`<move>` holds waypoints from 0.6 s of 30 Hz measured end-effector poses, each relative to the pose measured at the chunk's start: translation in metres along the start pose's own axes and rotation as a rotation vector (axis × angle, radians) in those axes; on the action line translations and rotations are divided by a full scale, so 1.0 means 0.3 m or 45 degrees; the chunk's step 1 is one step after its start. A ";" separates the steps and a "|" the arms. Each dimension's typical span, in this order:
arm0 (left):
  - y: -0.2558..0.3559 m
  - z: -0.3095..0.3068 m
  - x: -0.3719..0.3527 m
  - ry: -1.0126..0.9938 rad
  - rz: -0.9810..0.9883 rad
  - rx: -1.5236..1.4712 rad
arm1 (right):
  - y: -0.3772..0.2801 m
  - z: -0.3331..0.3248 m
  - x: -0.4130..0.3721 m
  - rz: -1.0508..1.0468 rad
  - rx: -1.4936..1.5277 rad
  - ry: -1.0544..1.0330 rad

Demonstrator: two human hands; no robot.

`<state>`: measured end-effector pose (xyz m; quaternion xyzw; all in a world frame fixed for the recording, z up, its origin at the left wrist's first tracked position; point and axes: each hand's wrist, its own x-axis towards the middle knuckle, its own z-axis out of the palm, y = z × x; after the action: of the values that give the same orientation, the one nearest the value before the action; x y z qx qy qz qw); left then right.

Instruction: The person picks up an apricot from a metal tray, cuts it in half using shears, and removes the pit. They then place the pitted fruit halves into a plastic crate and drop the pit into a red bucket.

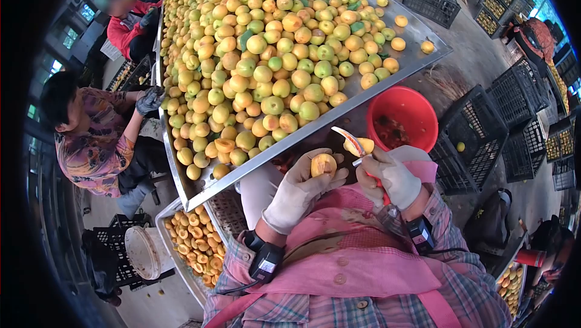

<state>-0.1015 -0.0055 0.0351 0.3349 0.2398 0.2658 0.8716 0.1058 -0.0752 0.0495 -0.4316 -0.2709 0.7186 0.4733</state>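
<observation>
My left hand (302,186), in a whitish glove, holds a cut apricot half (324,164) with its orange inner face showing. Gripped in my gloved right hand (389,177) are red-handled pruning shears (382,190), their curved tip pointing up and left. Another piece of apricot (361,146) sits at the fingertips of that hand, against the blade. Both hands are close together over my lap, in front of the metal table's edge (290,140). Piled on that table are many whole yellow-green apricots (260,74).
A red bucket (402,110) with dark scraps stands beyond my right hand. Below left, a tray (200,246) holds apricot halves beside a white bucket (144,252). Black crates (472,140) stand at right. A gloved co-worker (100,134) sits at the table's left side.
</observation>
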 end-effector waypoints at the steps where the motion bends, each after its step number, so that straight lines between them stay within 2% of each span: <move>1: -0.003 -0.006 0.001 0.036 -0.021 -0.101 | -0.003 0.005 0.002 0.003 -0.001 -0.012; 3: -0.017 -0.020 -0.007 0.068 -0.002 -0.076 | -0.005 0.016 0.004 -0.015 -0.152 -0.039; 8: -0.031 -0.063 -0.025 0.147 0.064 0.088 | -0.006 0.089 0.022 0.080 -0.111 -0.113; 9: -0.017 -0.065 -0.043 0.180 0.039 0.032 | 0.003 0.103 0.037 0.103 -0.085 -0.115; 10: -0.018 -0.086 -0.063 0.199 0.068 0.040 | 0.024 0.085 0.058 -0.037 -0.334 -0.235; 11: -0.021 -0.116 -0.089 0.228 0.103 0.048 | 0.019 0.122 0.072 0.087 -0.170 -0.115; 15: -0.066 -0.222 -0.222 0.396 0.197 -0.180 | 0.030 0.225 0.164 0.172 -0.339 -0.097; 17: -0.068 -0.225 -0.305 0.498 0.236 -0.202 | 0.046 0.316 0.211 0.220 -0.431 -0.151; 18: -0.086 -0.244 -0.340 0.518 0.265 -0.265 | 0.061 0.358 0.240 0.188 -0.540 -0.295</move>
<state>-0.2133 -0.0523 -0.0071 0.2060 0.3458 0.4392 0.8032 -0.0095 -0.0148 0.0605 -0.4546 -0.4358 0.7231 0.2840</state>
